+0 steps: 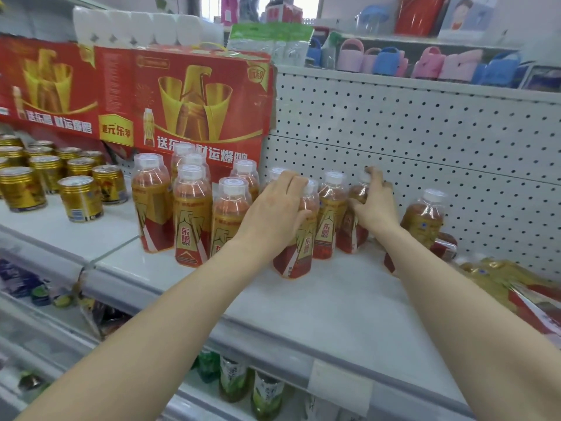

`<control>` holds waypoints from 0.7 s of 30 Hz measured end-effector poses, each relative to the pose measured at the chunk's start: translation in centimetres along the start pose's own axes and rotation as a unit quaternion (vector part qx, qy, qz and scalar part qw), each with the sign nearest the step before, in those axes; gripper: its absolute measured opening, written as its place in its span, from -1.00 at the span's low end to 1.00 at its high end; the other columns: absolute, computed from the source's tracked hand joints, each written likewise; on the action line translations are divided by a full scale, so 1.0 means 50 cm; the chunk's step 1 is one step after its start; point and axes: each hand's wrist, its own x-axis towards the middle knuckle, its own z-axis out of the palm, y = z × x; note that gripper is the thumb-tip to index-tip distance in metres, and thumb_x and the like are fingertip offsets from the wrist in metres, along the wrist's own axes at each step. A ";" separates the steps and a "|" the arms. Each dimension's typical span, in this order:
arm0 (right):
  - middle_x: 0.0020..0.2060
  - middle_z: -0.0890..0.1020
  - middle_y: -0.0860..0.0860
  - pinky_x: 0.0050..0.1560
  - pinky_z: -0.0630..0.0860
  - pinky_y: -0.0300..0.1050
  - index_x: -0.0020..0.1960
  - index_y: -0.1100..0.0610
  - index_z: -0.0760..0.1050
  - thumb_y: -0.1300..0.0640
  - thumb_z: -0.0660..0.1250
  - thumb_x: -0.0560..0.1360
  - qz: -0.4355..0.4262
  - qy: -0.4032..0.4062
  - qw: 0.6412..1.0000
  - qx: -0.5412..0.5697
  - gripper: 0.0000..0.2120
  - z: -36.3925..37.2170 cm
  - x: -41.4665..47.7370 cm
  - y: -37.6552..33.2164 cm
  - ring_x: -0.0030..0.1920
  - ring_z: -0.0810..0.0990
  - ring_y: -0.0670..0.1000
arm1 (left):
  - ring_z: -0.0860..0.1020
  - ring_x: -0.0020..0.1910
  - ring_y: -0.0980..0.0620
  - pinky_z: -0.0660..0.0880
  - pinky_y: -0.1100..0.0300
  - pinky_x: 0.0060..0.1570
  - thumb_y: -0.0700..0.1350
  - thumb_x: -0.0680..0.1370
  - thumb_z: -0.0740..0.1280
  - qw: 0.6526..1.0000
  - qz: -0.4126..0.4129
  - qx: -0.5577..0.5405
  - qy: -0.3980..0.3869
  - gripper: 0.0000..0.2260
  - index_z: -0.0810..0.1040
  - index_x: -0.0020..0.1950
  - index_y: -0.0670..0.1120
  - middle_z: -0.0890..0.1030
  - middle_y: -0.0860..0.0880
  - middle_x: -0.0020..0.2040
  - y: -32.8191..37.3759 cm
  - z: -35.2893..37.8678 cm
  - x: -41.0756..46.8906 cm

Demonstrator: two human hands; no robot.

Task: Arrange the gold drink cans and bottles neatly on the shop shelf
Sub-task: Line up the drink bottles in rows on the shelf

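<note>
Several gold-and-red drink bottles (192,214) stand upright on the white shelf (318,305), long axes vertical, white caps up, printed labels turned toward the aisle. They form a loose cluster left of centre at the foot of a red gift carton (194,98). Under the left hand (277,205): front bottle (296,256), upright, nearest the shelf edge; the fingers curl over its shoulder and part of its cap, holding it. Under the right hand (375,205): rear bottle (352,235), upright, close to the pegboard back (425,132); the fingers wrap round its neck. One middle bottle (329,220) stands between those two, just beside both. Further right, a lone bottle (423,217), cap up, is partly hidden by the right forearm. Wrapped gold packs (516,284) lie on their sides at the shelf's right end. Gold cans (79,199), upright with tops up, stand in rows at the left end, apart from the bottles.
</note>
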 end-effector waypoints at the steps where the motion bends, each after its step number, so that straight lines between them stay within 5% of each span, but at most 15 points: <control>1: 0.30 0.38 0.23 0.21 0.51 0.15 0.48 -0.06 0.14 0.15 0.41 0.53 0.000 -0.003 1.000 -0.003 -0.35 -0.007 -0.009 0.000 0.13 0.54 0.22 | 0.51 0.20 -0.10 0.47 0.12 0.17 -0.07 0.51 0.44 1.000 -0.001 -0.002 -0.001 -0.56 0.42 0.33 -0.17 0.45 -0.11 0.28 0.001 0.000 0.001; 6: 0.24 0.43 0.19 0.06 0.38 -0.06 0.47 -0.03 0.16 0.10 0.43 0.52 -0.024 -0.003 0.999 -0.021 -0.36 -0.047 -0.075 -0.009 0.05 0.46 0.09 | 0.49 0.22 -0.08 0.43 0.12 0.22 -0.07 0.53 0.42 1.000 -0.012 -0.020 -0.009 -0.55 0.39 0.36 -0.16 0.44 -0.09 0.28 0.004 -0.002 0.001; 17: 0.20 0.49 0.14 0.10 0.51 0.07 0.52 -0.06 0.13 -0.07 0.34 0.57 -0.021 -0.014 0.997 -0.072 -0.38 -0.096 -0.154 -0.036 0.10 0.54 0.16 | 0.49 0.19 -0.11 0.43 0.05 0.19 -0.14 0.53 0.42 0.998 -0.022 -0.046 -0.036 -0.56 0.38 0.35 -0.16 0.41 -0.11 0.28 0.007 -0.022 0.003; 21: 0.19 0.53 0.08 0.11 0.50 0.09 0.47 -0.03 0.28 -0.06 0.22 0.62 -0.052 0.081 0.993 -0.070 -0.56 -0.174 -0.160 -0.017 0.08 0.55 0.10 | 0.39 0.30 -0.12 0.33 0.05 0.32 -0.17 0.52 0.43 0.998 -0.028 -0.032 -0.034 -0.54 0.38 0.37 -0.17 0.42 -0.13 0.30 0.017 -0.025 0.001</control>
